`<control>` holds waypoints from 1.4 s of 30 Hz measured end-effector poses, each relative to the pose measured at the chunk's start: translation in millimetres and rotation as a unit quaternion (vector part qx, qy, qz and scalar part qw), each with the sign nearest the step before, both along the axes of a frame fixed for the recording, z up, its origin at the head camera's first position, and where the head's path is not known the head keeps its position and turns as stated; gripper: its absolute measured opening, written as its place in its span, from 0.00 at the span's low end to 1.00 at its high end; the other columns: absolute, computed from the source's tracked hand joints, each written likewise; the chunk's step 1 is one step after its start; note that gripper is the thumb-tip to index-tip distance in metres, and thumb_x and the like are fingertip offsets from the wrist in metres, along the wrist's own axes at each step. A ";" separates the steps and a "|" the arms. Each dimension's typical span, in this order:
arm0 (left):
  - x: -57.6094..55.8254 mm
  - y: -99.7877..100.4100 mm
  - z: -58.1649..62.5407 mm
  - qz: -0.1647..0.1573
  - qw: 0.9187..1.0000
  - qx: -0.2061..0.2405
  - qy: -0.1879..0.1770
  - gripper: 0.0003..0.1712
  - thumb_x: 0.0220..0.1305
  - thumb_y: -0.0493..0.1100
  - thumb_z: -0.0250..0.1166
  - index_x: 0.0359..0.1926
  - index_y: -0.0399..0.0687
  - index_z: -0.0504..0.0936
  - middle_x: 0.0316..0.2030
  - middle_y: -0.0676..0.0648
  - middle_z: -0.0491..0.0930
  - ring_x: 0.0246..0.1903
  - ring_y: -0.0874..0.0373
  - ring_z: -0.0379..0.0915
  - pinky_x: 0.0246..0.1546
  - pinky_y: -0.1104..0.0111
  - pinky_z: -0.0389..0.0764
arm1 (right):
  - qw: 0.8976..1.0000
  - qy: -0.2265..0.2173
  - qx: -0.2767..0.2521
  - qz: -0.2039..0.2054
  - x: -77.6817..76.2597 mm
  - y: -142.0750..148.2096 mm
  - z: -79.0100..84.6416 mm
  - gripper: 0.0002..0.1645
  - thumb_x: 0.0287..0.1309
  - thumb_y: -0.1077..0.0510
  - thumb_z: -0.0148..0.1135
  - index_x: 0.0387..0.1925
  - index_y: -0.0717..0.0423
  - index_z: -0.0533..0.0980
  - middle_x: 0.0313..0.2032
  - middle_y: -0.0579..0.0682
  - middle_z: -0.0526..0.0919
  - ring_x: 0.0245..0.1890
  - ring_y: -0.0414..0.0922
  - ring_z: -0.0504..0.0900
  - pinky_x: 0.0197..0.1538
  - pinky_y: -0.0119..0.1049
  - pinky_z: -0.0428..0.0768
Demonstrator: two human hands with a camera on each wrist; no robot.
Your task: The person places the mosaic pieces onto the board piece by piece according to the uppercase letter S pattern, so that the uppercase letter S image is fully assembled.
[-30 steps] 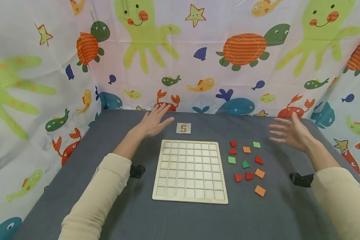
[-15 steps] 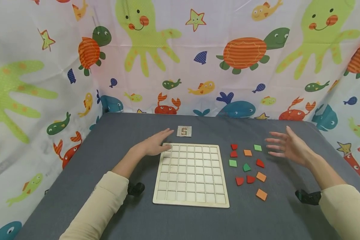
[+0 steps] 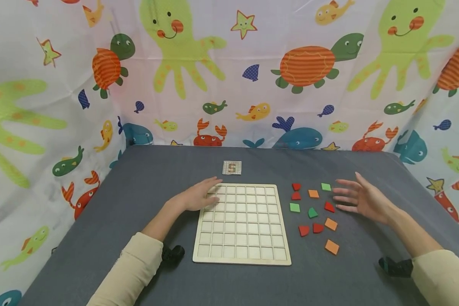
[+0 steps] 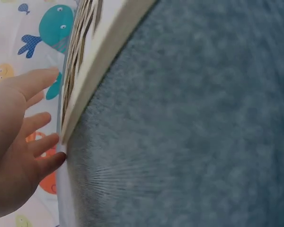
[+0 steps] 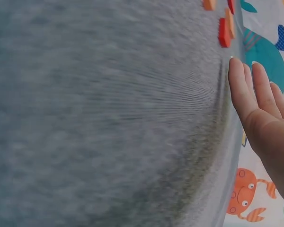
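Observation:
A pale wooden grid board [image 3: 242,229] lies flat in the middle of the table, its square cells bare. My left hand [image 3: 196,195] is at the board's upper left corner, fingers loosely extended and holding nothing; whether it touches the board I cannot tell. In the left wrist view, the board's edge [image 4: 99,66] rises beside that hand [image 4: 19,137]. My right hand [image 3: 367,199], fingers spread and holding nothing, is just right of several small coloured pieces. Nearest to it are a red piece [image 3: 329,207] and a light green square [image 3: 326,187]. The right wrist view shows this hand [image 5: 265,113] apart from the pieces.
Orange squares [image 3: 332,247], red rounded-corner pieces [image 3: 304,230] and a dark green piece [image 3: 312,213] are scattered right of the board. A small card [image 3: 231,167] with a gridded S-like pattern lies behind it. A sea-animal curtain [image 3: 252,85] surrounds the grey table [image 3: 157,165].
My left hand has come down and nearer, from beyond the board to its upper left corner. My right hand has lowered slightly toward the pieces. Board, card and pieces have stayed in place.

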State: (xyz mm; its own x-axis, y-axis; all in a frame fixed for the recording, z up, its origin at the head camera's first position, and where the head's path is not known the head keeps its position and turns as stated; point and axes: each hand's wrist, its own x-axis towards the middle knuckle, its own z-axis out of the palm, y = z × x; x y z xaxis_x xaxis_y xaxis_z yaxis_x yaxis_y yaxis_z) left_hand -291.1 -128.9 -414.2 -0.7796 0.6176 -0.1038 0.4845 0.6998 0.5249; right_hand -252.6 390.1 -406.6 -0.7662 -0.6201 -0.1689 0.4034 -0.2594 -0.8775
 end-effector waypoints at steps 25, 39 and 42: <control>4.0 -5.3 -4.3 -0.010 0.999 0.046 -0.018 0.38 0.70 0.48 0.57 0.72 0.36 0.53 0.70 0.35 0.52 0.70 0.37 0.38 0.65 0.44 0.47 | 0.927 0.170 0.314 -0.112 25.7 -29.8 -8.2 0.37 0.73 0.51 0.47 0.69 0.71 0.50 0.58 0.65 0.70 0.49 0.35 0.78 0.50 0.34 0.77; 7.3 -6.4 -4.5 -0.004 0.999 0.047 -0.011 0.38 0.69 0.48 0.57 0.72 0.35 0.55 0.70 0.34 0.52 0.70 0.39 0.40 0.65 0.45 0.50 | 0.847 0.291 0.434 -0.098 21.9 -41.8 -8.5 0.33 0.63 0.57 0.62 0.65 0.66 0.64 0.52 0.63 0.78 0.49 0.48 0.78 0.44 0.32 0.78; 7.0 -5.9 -4.4 -0.010 0.998 0.054 -0.015 0.37 0.70 0.48 0.57 0.71 0.34 0.55 0.70 0.33 0.51 0.70 0.37 0.38 0.65 0.44 0.48 | 0.840 0.318 0.430 -0.090 21.3 -42.5 -10.3 0.32 0.60 0.62 0.64 0.63 0.67 0.66 0.51 0.64 0.78 0.49 0.53 0.78 0.43 0.31 0.79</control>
